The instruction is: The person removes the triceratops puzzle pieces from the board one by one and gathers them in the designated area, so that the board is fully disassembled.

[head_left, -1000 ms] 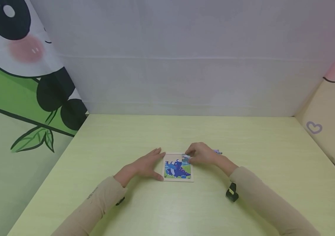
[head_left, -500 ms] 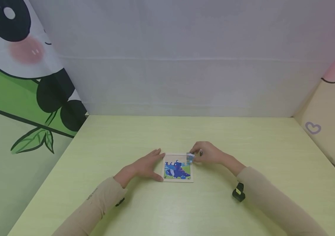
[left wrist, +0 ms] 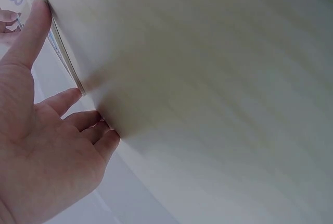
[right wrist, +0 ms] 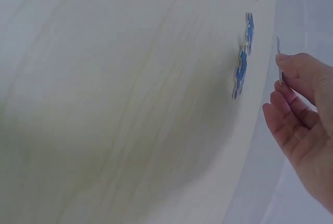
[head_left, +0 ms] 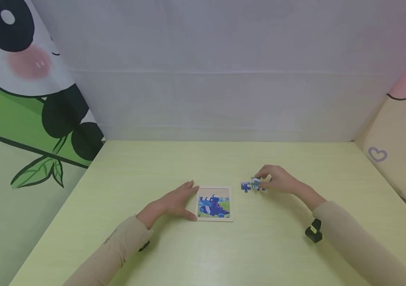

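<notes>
Right hand pinches one puzzle piece; loose pieces nearby: two, apparently.

Beige sleeves, small dark lettering on the left, black wrist devices.

The frame is cream, its dinosaur blue, perhaps pink-spotted.
</notes>
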